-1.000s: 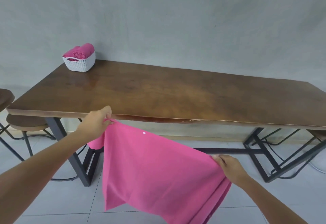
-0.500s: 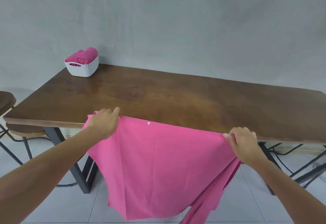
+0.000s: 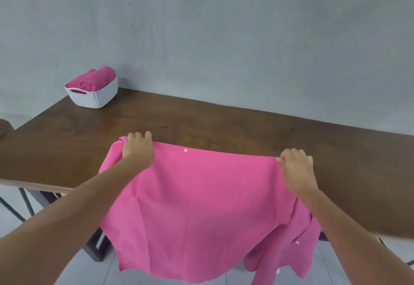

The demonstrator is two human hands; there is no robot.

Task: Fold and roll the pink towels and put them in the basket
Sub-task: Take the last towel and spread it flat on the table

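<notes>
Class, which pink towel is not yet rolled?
The spread towel gripped by both hands at the table's near edge; the towels in the white basket are rolled.

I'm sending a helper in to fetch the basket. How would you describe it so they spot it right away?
Find the long wooden table against the grey wall. The basket sits at its far left corner: small, white and woven, with rolled towels sticking out of the top. Nothing else stands on the table; the other pink cloth is the flat towel in the person's hands.

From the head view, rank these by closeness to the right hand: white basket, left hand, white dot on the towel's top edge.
From the right hand:
1. White dot, on the towel edge, between the hands.
2. Left hand, at the towel's left corner.
3. White basket, far-left table corner.
</notes>
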